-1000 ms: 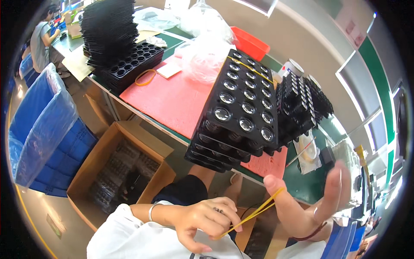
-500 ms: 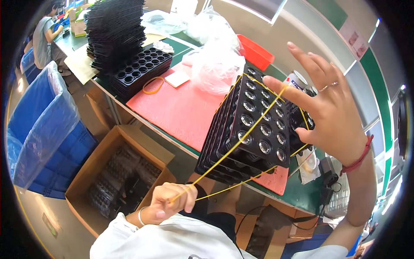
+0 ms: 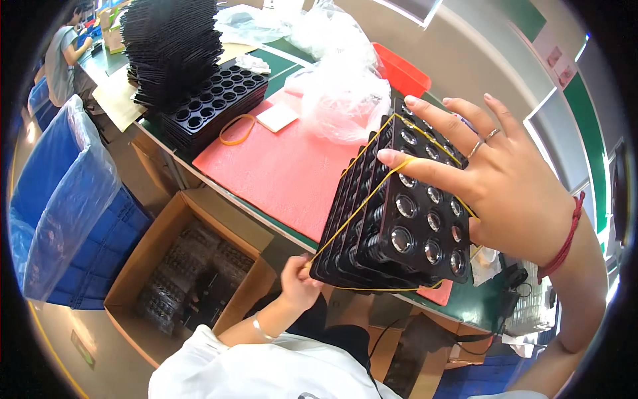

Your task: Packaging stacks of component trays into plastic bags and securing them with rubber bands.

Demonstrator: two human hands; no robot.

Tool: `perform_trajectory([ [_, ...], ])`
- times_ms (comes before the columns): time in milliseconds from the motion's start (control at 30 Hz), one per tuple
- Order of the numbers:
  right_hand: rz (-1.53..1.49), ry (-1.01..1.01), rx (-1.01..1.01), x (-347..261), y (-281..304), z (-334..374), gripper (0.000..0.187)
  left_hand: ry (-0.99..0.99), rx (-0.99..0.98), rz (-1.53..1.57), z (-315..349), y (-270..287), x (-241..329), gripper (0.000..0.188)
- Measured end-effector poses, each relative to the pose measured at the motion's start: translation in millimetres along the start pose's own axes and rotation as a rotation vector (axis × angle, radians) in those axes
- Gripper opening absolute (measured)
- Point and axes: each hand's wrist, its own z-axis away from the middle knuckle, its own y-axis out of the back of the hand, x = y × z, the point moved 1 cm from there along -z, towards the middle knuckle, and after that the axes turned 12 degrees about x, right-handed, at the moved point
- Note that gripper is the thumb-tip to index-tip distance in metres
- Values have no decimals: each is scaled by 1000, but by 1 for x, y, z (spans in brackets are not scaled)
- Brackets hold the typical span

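Note:
A stack of black plastic trays [image 3: 415, 233] with round, shiny lens-like pieces in their pockets stands tilted on the table's near edge. A yellow rubber band [image 3: 361, 207] stretches around it. My left hand [image 3: 300, 284] is closed on the band at the stack's lower left corner, touching the trays. Over the tray face, my right hand [image 3: 508, 193] has its fingers spread, with the band hooked over its index finger. Its thumb lies by the stack's right side, partly hidden. Another yellow band strand [image 3: 432, 138] crosses the stack's far end.
A pink mat [image 3: 266, 169] covers part of the green table, with a loose rubber band [image 3: 237, 130] and a white card [image 3: 278, 118] on it. Tall black tray stacks [image 3: 169, 53], plastic bags [image 3: 332, 86] and a red bin [image 3: 402, 70] stand behind. A carton [image 3: 249, 229] sits below left.
My left hand has moved up and right to the stack's corner, bringing the band close to the trays. My right hand has shifted lower over the tray face.

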Motion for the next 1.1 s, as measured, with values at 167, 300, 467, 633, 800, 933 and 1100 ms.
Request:
perform_trajectory([
  [167, -29, 30, 32, 1, -7, 2, 89, -75, -44, 5, -13, 0, -27, 30],
  [300, -24, 57, 135, 0, -15, 9, 87, -220, -137, 20, -17, 14, -53, 32],
  [467, -113, 74, 116, 7, -20, 11, 91, -405, -153, 91, -20, 2, -62, 23],
  [633, -137, 130, 109, 16, -15, 10, 101, -777, -293, -367, -36, 28, -54, 46],
  [800, -300, 86, -151, 24, -5, 4, 113, -487, -14, -153, -16, 31, -33, 29],
  [933, -319, 76, -273, 27, 13, -9, 105, -370, -15, -453, -2, 43, -20, 15],
  [1100, -589, 12, -136, 30, -2, -30, 63, -1103, -221, -267, 24, 27, 35, 13],
])
